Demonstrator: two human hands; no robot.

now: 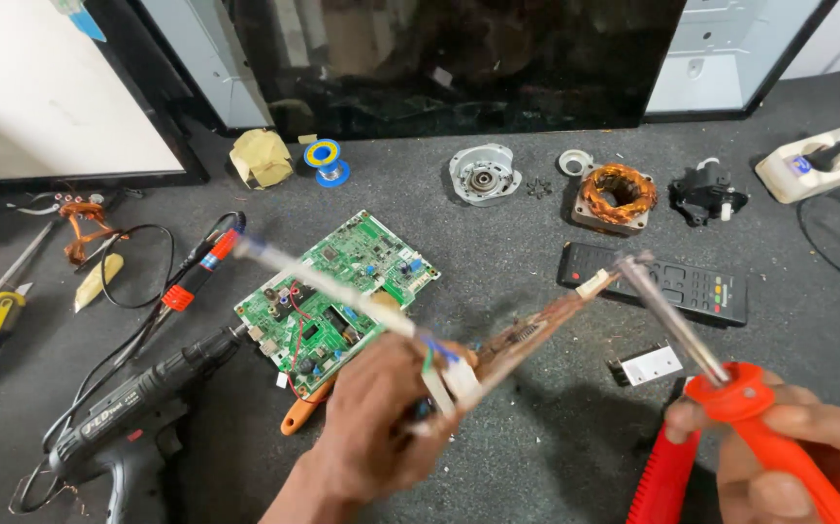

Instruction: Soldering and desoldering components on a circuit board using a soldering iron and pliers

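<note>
Head view: the left hand (371, 427) is closed around the near end of a narrow brown circuit board strip (536, 325), held above the bench (497, 233). The strip's long axis runs from lower left to upper right, its far end over the black remote control (672, 281). The right hand (798, 456) is wrapped tight on an orange-handled soldering iron (677, 330); its tip points up-left, meeting the strip's far end. Behind lies a green circuit board (337, 291), beside a black hot-air gun (138, 408).
</note>
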